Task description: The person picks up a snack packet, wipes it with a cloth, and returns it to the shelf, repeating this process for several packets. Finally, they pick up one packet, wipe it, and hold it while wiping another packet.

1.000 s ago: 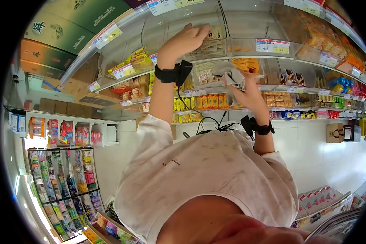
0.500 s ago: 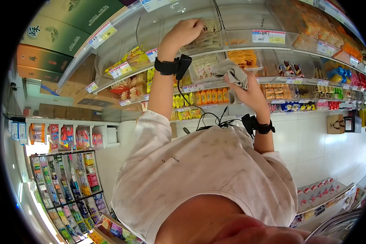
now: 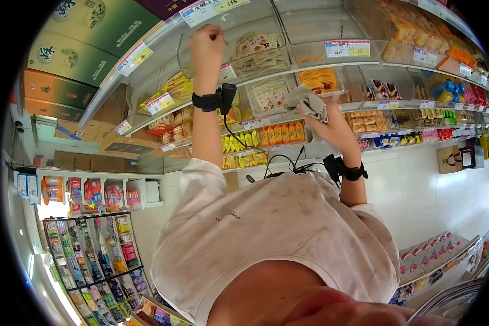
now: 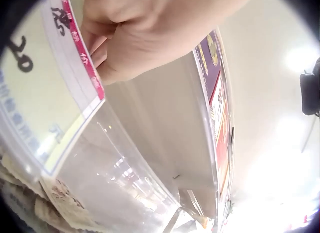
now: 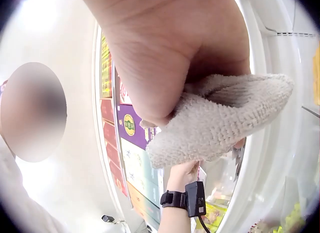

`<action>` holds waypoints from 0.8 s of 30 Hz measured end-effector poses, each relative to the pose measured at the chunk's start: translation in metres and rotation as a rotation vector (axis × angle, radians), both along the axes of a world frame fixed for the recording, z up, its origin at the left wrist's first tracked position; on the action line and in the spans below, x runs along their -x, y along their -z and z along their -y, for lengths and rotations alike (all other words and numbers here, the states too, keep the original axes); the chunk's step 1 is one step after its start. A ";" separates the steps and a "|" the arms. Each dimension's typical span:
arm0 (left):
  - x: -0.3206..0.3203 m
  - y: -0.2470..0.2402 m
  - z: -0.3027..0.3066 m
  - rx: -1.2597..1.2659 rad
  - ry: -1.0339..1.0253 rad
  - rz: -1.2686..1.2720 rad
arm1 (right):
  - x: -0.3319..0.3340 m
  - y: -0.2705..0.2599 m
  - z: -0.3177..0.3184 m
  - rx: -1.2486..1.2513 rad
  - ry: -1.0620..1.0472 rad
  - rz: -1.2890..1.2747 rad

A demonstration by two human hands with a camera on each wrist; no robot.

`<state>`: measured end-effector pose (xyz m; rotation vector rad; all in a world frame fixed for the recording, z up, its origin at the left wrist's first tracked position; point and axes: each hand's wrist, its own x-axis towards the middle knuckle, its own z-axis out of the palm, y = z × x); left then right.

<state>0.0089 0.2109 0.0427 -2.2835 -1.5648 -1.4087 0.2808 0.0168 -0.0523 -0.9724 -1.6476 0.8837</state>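
Note:
My left hand (image 3: 207,46) is over the left end of a clear plastic bin (image 3: 280,68) with its fingers curled, and nothing shows in it. In the left wrist view the left hand (image 4: 150,33) is close behind a price label (image 4: 47,88); its fingertips are partly hidden. Small white packets with red print (image 3: 255,44) lie in the right part of that bin. My right hand (image 3: 334,127) grips a crumpled grey cloth (image 3: 305,103) in front of the lower bins. Thumb and fingers wrap the terry cloth (image 5: 220,125) in the right wrist view.
Lower tiers hold more white packets (image 3: 269,95), orange-yellow snack packs (image 3: 318,80) and yellow packets (image 3: 239,142). Green gift boxes (image 3: 70,51) stack at the upper left. Price labels (image 3: 348,48) line the shelf edges. A cable (image 3: 231,127) hangs from the left wristband (image 3: 214,100).
My left hand has moved left from above the white packets to the bin's left end, uncovering the packets. The right hand keeps its hold on the cloth and has barely moved.

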 end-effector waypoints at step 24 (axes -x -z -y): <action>-0.003 0.003 0.041 0.170 0.326 -0.074 | 0.012 0.076 -0.057 0.211 0.098 -0.134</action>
